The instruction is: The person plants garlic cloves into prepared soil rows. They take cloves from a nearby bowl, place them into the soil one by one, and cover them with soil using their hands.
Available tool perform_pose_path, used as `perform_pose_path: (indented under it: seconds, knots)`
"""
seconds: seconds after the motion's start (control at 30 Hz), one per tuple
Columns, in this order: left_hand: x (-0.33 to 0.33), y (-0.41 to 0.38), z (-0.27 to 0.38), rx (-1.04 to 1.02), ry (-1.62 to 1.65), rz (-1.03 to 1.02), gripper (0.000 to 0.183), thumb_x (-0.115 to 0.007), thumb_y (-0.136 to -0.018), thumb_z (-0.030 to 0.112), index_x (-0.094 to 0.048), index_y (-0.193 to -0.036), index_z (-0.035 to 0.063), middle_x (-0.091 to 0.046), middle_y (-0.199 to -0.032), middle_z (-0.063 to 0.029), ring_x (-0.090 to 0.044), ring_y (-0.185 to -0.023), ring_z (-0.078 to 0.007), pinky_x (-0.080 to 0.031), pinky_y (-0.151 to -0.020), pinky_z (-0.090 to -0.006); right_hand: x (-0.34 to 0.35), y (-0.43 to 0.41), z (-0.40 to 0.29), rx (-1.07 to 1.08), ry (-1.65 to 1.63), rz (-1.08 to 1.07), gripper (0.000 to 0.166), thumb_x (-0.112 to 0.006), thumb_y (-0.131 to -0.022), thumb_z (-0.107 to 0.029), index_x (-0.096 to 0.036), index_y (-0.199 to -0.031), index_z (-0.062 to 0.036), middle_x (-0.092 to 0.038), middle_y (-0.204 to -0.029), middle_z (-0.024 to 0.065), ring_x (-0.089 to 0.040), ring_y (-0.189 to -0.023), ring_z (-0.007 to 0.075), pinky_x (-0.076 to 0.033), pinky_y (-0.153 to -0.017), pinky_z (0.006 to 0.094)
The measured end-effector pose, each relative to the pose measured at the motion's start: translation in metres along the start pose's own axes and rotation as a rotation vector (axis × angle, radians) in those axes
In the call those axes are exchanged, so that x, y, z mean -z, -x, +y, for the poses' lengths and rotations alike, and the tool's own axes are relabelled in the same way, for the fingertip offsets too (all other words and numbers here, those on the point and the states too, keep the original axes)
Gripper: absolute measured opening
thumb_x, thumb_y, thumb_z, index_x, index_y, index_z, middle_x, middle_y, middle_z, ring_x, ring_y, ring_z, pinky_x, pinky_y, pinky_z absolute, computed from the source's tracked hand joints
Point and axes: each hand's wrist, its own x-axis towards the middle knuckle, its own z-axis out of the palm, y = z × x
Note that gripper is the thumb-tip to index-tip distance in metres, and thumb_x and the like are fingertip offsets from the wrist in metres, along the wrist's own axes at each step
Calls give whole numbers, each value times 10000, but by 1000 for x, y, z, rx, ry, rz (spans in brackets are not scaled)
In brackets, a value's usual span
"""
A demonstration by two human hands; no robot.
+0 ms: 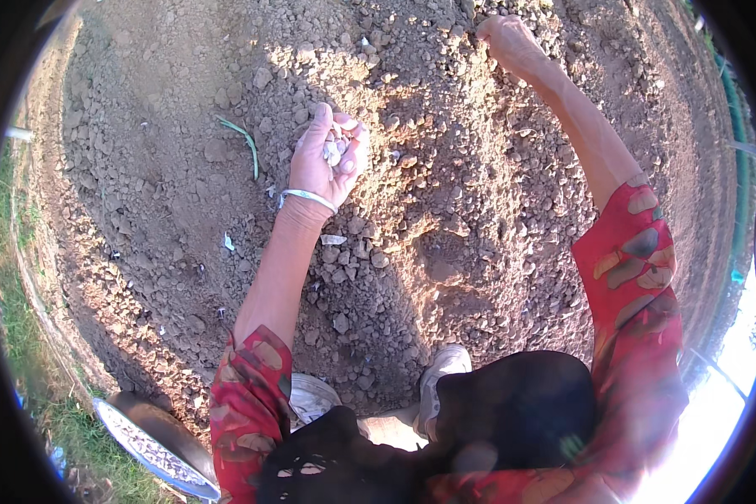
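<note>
My left hand (331, 151) is palm up above the tilled soil, fingers curled around several whitish cloves (334, 150) that look like garlic. A pale bracelet (309, 196) circles that wrist. Farther out to the right, my right hand (510, 43) reaches down to the cloddy soil (441, 157) with its fingers bunched at the surface. Its fingertips are partly hidden, so whether they pinch anything does not show. A green leaf strip (244, 142) lies on the ground left of my left hand.
A wide basin (154, 450) full of pale cloves stands at lower left beside grass (82, 428). My pale shoes (444, 378) are planted on the soil below my hands. White scraps (229, 242) dot the ground. Green netting (740, 164) runs along the right edge.
</note>
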Motion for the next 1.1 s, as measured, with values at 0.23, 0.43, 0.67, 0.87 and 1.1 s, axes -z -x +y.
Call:
perform_pose_path:
  seconds: [0.23, 0.43, 0.67, 0.87, 1.1]
  knots:
    - [-16, -16, -13, 56, 16, -154, 352, -511, -921, 381, -578, -841, 44, -555, -806, -132, -426, -468, -118, -357, -424, -212, 20, 17, 19, -132, -16, -23, 238, -414, -868, 25, -612, -999, 35, -614, -960, 209, -630, -760, 245, -559, -585, 300]
    - [-23, -13, -19, 53, -9, -67, 399, -415, -959, 395, -552, -840, 40, -553, -801, -111, -403, -408, -86, -321, -348, -187, 19, 11, 29, -266, -121, -24, 220, -429, -878, -26, -593, -1018, 19, -592, -996, 183, -617, -856, 254, -562, -640, 336]
    - [-18, -17, -18, 30, -10, -154, 377, -510, -914, 410, -578, -822, 51, -565, -784, -133, -430, -439, -112, -363, -411, -213, 24, 17, 40, -318, -361, -59, 276, -405, -868, -31, -584, -1079, -29, -592, -1065, 187, -634, -867, 284, -595, -660, 438]
    - [-24, -14, -19, 12, -13, -98, 383, -441, -955, 371, -570, -824, 35, -565, -800, -121, -407, -405, -98, -341, -369, -190, 38, 22, 27, -220, -165, -83, 223, -468, -892, -55, -605, -1058, 4, -623, -765, 147, -525, -446, 127, -508, -381, 261]
    - [-15, -13, -15, 28, -1, -142, 387, -446, -947, 390, -582, -835, 45, -578, -793, -120, -414, -424, -99, -329, -370, -200, 19, 14, 27, -119, -156, -122, 182, -491, -839, -2, -597, -986, -14, -634, -960, 190, -587, -561, 165, -548, -543, 321]
